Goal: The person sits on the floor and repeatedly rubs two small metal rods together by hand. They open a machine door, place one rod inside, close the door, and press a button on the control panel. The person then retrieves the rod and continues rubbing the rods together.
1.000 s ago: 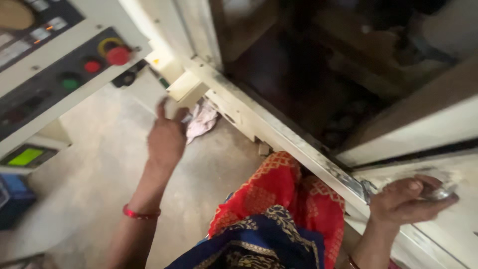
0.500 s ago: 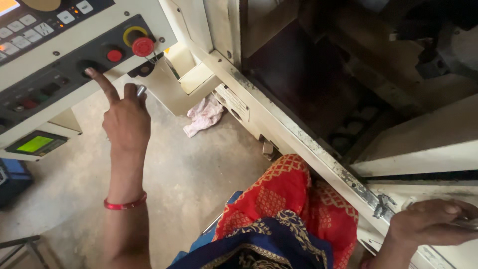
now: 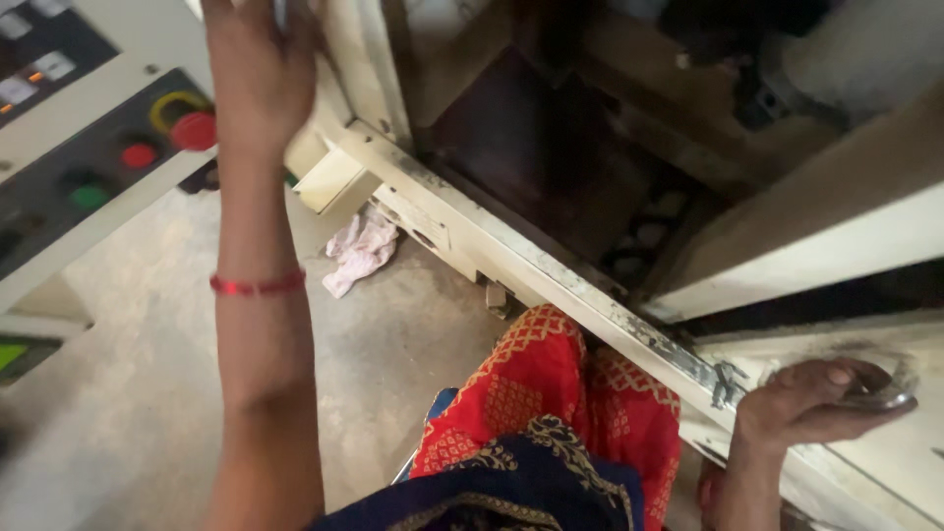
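Fingers (image 3: pixel 854 377) of the right hand (image 3: pixel 808 401) curl over a small shiny metal piece (image 3: pixel 878 398), pinning it against the machine's cream ledge (image 3: pixel 914 452), low and to the right of the dark opening (image 3: pixel 551 167). The left hand (image 3: pixel 258 69) is raised to the top edge of the view, left of that opening, against the cream frame (image 3: pixel 369 88); its fingers are cut off and blurred, so whether they are spread or closed cannot be told. A red band (image 3: pixel 258 285) circles that wrist. Farther left of the opening sits the control panel (image 3: pixel 88 167) with a red knob (image 3: pixel 194 131), a red button (image 3: pixel 139 155) and a green button (image 3: pixel 88 196). Below the opening, a pale rag (image 3: pixel 361 251) lies on the concrete floor (image 3: pixel 128 393), and red patterned cloth (image 3: pixel 551 393) covers the person's lap.
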